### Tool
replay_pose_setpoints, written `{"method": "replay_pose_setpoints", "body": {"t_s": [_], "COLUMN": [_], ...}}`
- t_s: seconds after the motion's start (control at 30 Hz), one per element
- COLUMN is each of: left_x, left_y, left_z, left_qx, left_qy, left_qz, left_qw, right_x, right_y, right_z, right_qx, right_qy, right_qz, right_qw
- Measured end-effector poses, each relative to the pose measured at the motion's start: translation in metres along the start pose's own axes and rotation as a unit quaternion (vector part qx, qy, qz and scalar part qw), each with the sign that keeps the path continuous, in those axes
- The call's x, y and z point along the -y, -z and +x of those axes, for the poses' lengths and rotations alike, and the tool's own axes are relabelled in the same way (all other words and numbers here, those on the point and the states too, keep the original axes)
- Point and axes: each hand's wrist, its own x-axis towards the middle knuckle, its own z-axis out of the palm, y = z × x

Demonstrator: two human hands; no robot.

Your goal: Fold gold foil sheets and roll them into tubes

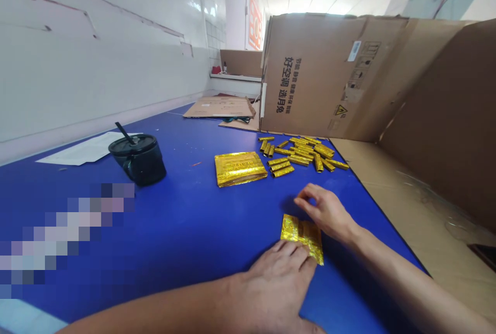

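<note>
Presently, we are noting the left hand lying flat on gold foil upon the blue table, the right hand curled alongside, pinch indeterminable; uneven pressure could be skewing the foil.

We saw a blue counter, a shiny gold wrapper, a gold stack, gold strips, a near-black mug, white paper and a brown box with black print and a yellow triangle.

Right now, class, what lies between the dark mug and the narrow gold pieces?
From the mug, the head view shows a reddish scrap, then a flat gold stack.
</note>
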Motion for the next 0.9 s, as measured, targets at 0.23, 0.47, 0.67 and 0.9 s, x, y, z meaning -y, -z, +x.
{"method": "replay_pose_setpoints", "body": {"t_s": [0.23,0.47,0.67,0.9], "left_x": [0.011,0.024,0.027,0.031], "left_y": [0.012,0.009,0.006,0.005], "left_z": [0.008,0.013,0.019,0.021], "left_qx": [-0.012,-0.069,-0.047,-0.036], "left_qy": [0.023,0.047,0.017,-0.012], "left_qz": [-0.074,-0.051,0.018,0.103], "left_qw": [0.997,0.995,0.999,0.994], "right_x": [0.003,0.007,0.007,0.010], "right_y": [0.014,0.005,0.001,0.001], "right_z": [-0.071,-0.078,-0.082,-0.080], "right_qx": [0.111,0.081,0.042,0.034], "right_qy": [0.115,0.145,0.174,0.168], "right_qz": [0.069,-0.006,-0.018,-0.019], "right_qw": [0.985,0.986,0.984,0.985]}}
